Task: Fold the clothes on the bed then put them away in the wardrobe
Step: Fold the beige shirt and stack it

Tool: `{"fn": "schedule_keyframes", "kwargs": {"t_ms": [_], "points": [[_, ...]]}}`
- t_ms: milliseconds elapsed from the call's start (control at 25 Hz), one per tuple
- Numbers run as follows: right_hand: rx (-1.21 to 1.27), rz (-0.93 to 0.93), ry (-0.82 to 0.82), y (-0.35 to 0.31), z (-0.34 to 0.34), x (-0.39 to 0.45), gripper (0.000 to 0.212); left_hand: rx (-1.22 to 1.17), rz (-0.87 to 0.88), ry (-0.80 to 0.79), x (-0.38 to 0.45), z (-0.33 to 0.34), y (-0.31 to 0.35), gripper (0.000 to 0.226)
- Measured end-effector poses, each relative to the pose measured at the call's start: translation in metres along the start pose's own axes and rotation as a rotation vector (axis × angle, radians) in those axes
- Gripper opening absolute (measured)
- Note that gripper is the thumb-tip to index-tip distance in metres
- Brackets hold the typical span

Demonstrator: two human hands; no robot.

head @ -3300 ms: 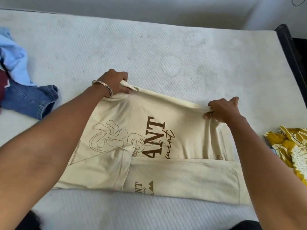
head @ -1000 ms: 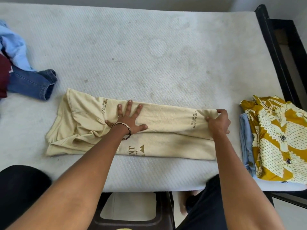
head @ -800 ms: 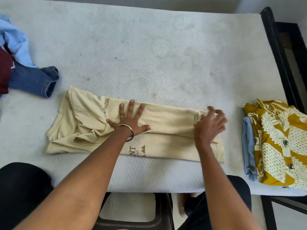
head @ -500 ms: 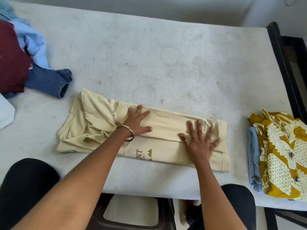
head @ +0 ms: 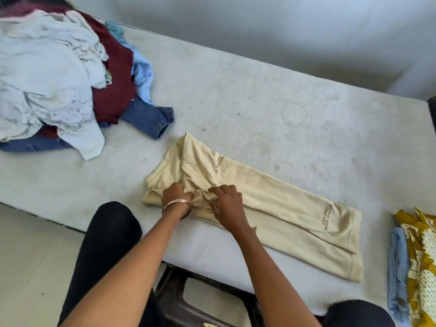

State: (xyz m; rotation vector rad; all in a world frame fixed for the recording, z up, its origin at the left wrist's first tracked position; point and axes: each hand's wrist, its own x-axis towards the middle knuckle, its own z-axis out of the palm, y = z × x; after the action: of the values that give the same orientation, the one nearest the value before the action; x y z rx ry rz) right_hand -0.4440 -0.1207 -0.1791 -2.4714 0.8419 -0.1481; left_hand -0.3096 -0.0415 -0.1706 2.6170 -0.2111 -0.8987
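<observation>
White mattress (head: pixel 259 109), cream shirt (head: pixel 271 204) folded long, both hands' grip, left (head: pixel 175 194), right (head: pixel 226 204), pinching its bunched left end

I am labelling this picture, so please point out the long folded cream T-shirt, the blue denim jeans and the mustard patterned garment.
Long folded cream T-shirt (head: pixel 278 206): head view, middle of the folded strip.
Blue denim jeans (head: pixel 151 119): head view, leg near the cuff.
Mustard patterned garment (head: pixel 422 267): head view, top of the folded stack.
</observation>
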Motion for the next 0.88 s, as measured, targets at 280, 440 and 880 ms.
{"fn": "schedule_keyframes", "kwargs": {"t_ms": [280, 440, 880], "points": [[-0.11, 0.098, 0.111, -0.049, 0.018, -0.012, 0.07, -0.852, -0.3, -0.368, -0.019, -0.051, 0.012, 0.017], [-0.229, 0.043, 0.25, -0.058, 0.01, 0.003, 0.034, -0.702, -0.202, -0.644, -0.035, -0.08, 0.007, 0.023], [0.31, -0.039, -0.087, -0.01, 0.004, 0.016, 0.037, 0.649, 0.742, 0.174, 0.083, -0.071, 0.036, 0.074]]}}
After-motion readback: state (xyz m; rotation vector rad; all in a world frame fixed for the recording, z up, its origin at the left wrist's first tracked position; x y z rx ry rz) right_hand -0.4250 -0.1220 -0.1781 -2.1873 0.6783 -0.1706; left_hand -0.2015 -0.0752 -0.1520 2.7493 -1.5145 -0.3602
